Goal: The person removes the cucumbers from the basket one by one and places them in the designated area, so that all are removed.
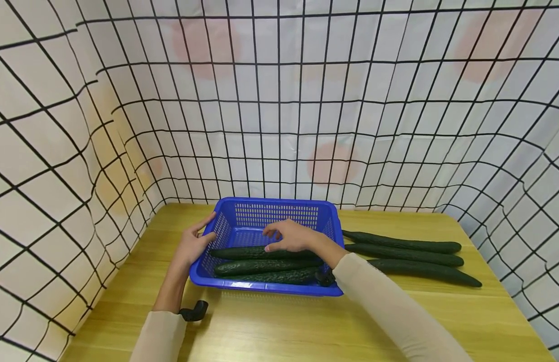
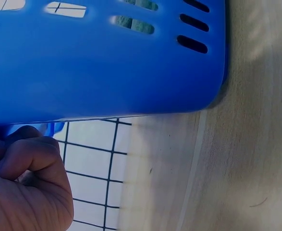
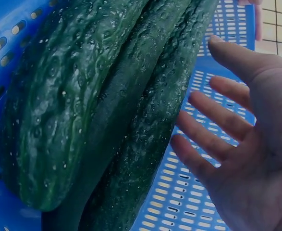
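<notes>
Nearest the camera, two beige sleeves reach over the pale wooden table (image 1: 279,322). Left hand (image 1: 193,245) grips the left rim of the blue perforated plastic basket (image 1: 243,213), fingers curled. Right hand (image 1: 292,236), fingers straight and relaxed, rests over three dark green cucumbers (image 1: 266,265) inside. Three more cucumbers (image 1: 410,256) lie on the table just right of the basket.
</notes>
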